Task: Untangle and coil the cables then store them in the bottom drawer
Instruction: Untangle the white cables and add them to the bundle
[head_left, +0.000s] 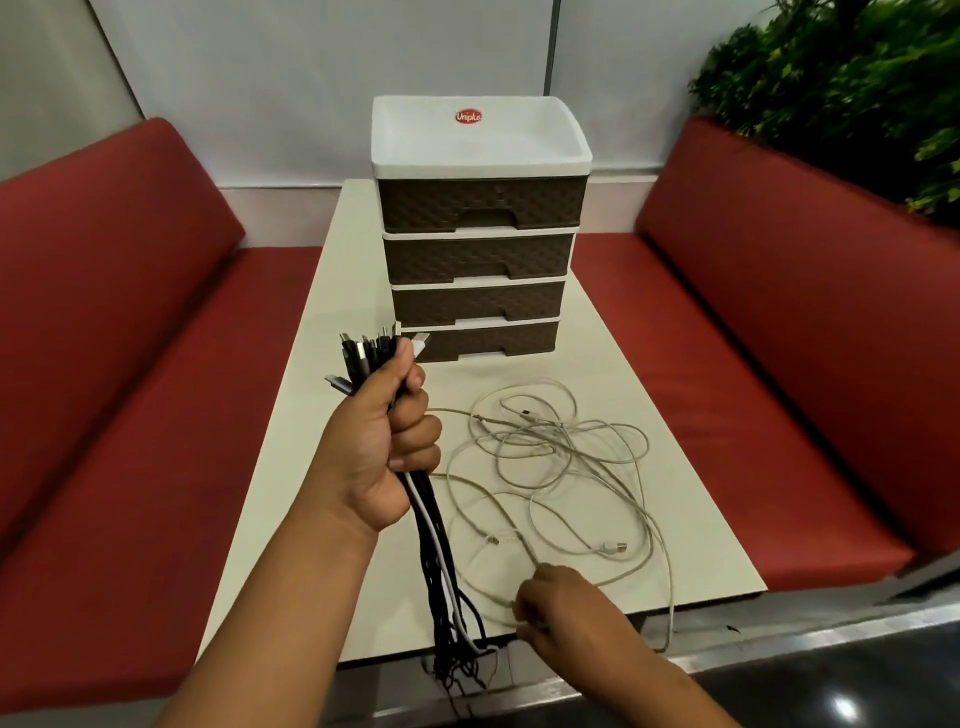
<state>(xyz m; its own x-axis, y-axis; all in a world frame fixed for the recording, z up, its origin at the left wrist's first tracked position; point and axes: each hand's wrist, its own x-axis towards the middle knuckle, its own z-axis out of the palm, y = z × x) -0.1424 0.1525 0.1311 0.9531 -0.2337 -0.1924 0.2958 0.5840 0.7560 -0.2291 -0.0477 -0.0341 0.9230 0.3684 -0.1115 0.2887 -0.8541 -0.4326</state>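
Up above the table (332, 291) the left hand (382, 441) is clenched round a bundle of cables (434, 540), mostly black with one white strand among them; their plugs (363, 351) fan out above the fist, and the loose lengths hang down past the near table edge, where the ends trail off out of sight; lower and to the right, the right hand (558, 605) sits at the near edge with its fingers curled onto a pale cable, seemingly pinching it, though the fingertips are turned away and I cannot be sure how firm the hold is; that strand belongs to a tangle of pale cables (561, 467) lying in loose overlapping loops on the tabletop, between the hands and the drawer unit, with two connector ends showing inside the loops and one strand drooping over the near edge; the drawer unit (480, 249) stands upright toward the far end of the table, four brown drawers under a white tray top bearing a red sticker; the bottom drawer (491, 340) is pushed in, just behind the raised plugs; red seats (130, 364) flank the table on both sides, and green foliage (852, 78) fills the far right corner.
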